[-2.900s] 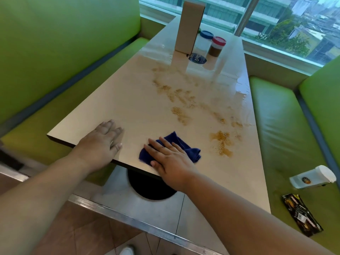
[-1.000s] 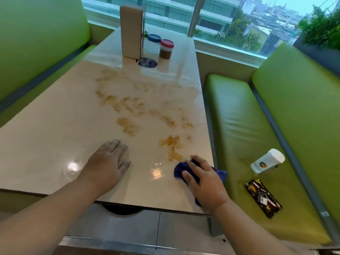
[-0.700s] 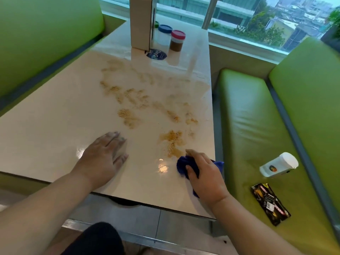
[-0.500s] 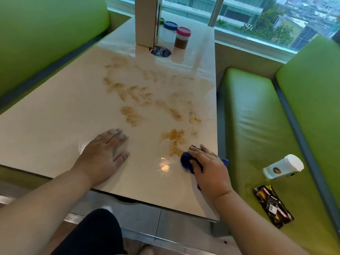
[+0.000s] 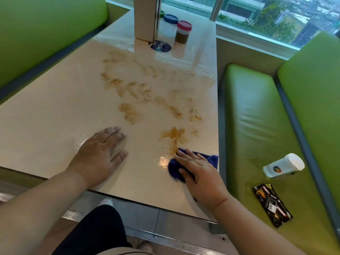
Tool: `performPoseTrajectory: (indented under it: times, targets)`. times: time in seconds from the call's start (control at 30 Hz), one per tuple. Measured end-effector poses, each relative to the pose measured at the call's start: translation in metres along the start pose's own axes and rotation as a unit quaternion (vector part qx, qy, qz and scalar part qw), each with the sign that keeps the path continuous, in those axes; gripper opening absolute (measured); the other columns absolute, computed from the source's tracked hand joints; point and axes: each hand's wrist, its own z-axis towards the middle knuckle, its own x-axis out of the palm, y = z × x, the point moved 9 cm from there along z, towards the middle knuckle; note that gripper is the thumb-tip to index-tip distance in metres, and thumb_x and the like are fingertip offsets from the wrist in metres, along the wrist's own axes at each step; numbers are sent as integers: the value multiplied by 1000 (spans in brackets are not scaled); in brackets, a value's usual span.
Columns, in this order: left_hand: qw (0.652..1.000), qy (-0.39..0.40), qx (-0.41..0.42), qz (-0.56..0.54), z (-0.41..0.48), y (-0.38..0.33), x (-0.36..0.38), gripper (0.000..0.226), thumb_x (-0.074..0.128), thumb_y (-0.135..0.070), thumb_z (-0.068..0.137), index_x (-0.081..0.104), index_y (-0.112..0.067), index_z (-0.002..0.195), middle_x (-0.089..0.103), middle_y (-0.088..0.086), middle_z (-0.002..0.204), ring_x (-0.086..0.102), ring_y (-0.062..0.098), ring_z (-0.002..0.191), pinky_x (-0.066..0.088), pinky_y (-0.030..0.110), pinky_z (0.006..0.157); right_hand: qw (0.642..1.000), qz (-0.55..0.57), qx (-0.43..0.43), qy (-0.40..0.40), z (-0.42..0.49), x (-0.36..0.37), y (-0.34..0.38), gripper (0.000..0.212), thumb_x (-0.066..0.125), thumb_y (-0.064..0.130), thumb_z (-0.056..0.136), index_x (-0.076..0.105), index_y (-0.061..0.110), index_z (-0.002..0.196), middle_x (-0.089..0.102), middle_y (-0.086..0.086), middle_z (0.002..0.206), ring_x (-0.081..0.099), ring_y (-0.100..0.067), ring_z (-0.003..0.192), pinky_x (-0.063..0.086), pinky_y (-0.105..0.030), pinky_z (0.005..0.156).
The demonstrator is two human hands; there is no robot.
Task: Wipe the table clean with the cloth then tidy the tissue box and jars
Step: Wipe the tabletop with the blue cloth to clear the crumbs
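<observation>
The beige table (image 5: pixel 55 111) is strewn with brown crumbs and wet smears (image 5: pixel 139 96) across its middle and right side. My right hand (image 5: pixel 198 172) presses flat on a dark blue cloth (image 5: pixel 211 159) at the near right edge, just below a crumb patch (image 5: pixel 173 137). My left hand (image 5: pixel 99 155) rests flat and empty on the tabletop near the front. At the far end stand an upright brown tissue box (image 5: pixel 146 17), a blue-lidded jar (image 5: pixel 170 24) and a red-lidded jar (image 5: pixel 183 32) of brown powder.
Green bench seats flank the table. On the right bench (image 5: pixel 257 126) lie a tipped white paper cup (image 5: pixel 283 167) and a black sachet (image 5: pixel 272 205). A round dark sticker (image 5: pixel 161 46) sits before the jars. A window runs behind the table's far end.
My right hand slid the cloth from the front middle to the near right edge, then forward up to the crumb patch. My left hand stayed flat on the table.
</observation>
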Motion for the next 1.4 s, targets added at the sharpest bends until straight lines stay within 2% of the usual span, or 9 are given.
performPoseTrajectory:
  times: [0.17, 0.37, 0.57, 0.67, 0.77, 0.83, 1.07, 1.23, 1.4]
  targets:
    - [1000, -6, 0, 5, 0, -1, -1, 68, 26, -60, 81, 51, -19, 130, 41, 1, 145, 32, 18, 135, 6, 13, 106, 995, -2, 69, -71, 19, -19, -27, 37, 50, 22, 97, 51, 27, 134, 40, 16, 141, 29, -2, 137, 20, -36, 117]
    - [1000, 0, -5, -1, -1, 2, 1, 70, 24, -61, 81, 49, -21, 131, 38, -1, 146, 30, 16, 137, 14, 22, 110, 1000, -1, -9, 22, 13, 2, -5, 42, 49, 20, 97, 44, 28, 138, 32, 22, 142, 20, 4, 138, 12, -26, 117]
    - [1000, -2, -3, -4, 0, 1, 0, 70, 25, -61, 80, 50, -21, 131, 39, -1, 146, 30, 16, 136, 13, 20, 109, 997, 10, 57, -55, 32, -14, -27, 38, 47, 21, 98, 49, 21, 136, 42, 12, 143, 26, 2, 135, 18, -32, 117]
    - [1000, -6, -1, -3, -1, 1, 0, 69, 26, -60, 81, 51, -20, 130, 41, 1, 145, 32, 17, 135, 12, 19, 109, 997, 1, 62, -40, 36, -8, -21, 39, 45, 23, 99, 46, 22, 138, 39, 10, 146, 23, -1, 139, 15, -32, 118]
    - [1000, -2, -3, 0, 0, 1, 1, 69, 25, -61, 81, 49, -21, 132, 39, 0, 146, 30, 16, 136, 13, 20, 110, 1000, -16, 18, 1, 26, -2, -7, 41, 45, 22, 99, 42, 25, 140, 29, 21, 143, 16, 5, 138, 8, -23, 117]
    - [1000, 1, -5, -3, 0, 2, 2, 70, 24, -62, 81, 48, -22, 133, 38, -1, 147, 29, 15, 137, 14, 23, 111, 1000, -2, 3, 11, 16, -1, -6, 41, 47, 20, 98, 44, 26, 139, 30, 23, 141, 19, 5, 138, 12, -23, 117]
    - [1000, 3, -8, -2, -1, 2, 2, 71, 23, -62, 80, 47, -23, 134, 35, -2, 148, 27, 15, 138, 14, 23, 111, 995, 24, 67, -65, 33, -18, -27, 38, 51, 19, 96, 51, 20, 135, 45, 7, 143, 31, -1, 135, 20, -29, 117]
    - [1000, 5, -7, 1, 0, 2, 3, 70, 23, -62, 81, 47, -22, 134, 36, -1, 148, 29, 16, 137, 16, 25, 111, 1000, 5, 15, -12, 28, 3, 4, 40, 47, 20, 98, 46, 24, 138, 34, 20, 142, 18, 10, 132, 10, -19, 115]
    - [1000, 6, -6, 2, 0, 3, 4, 71, 23, -62, 81, 46, -22, 135, 36, -1, 148, 28, 16, 137, 15, 24, 111, 999, 6, 22, -39, 22, -7, -14, 38, 51, 19, 96, 51, 23, 135, 44, 14, 141, 30, 3, 133, 21, -27, 116]
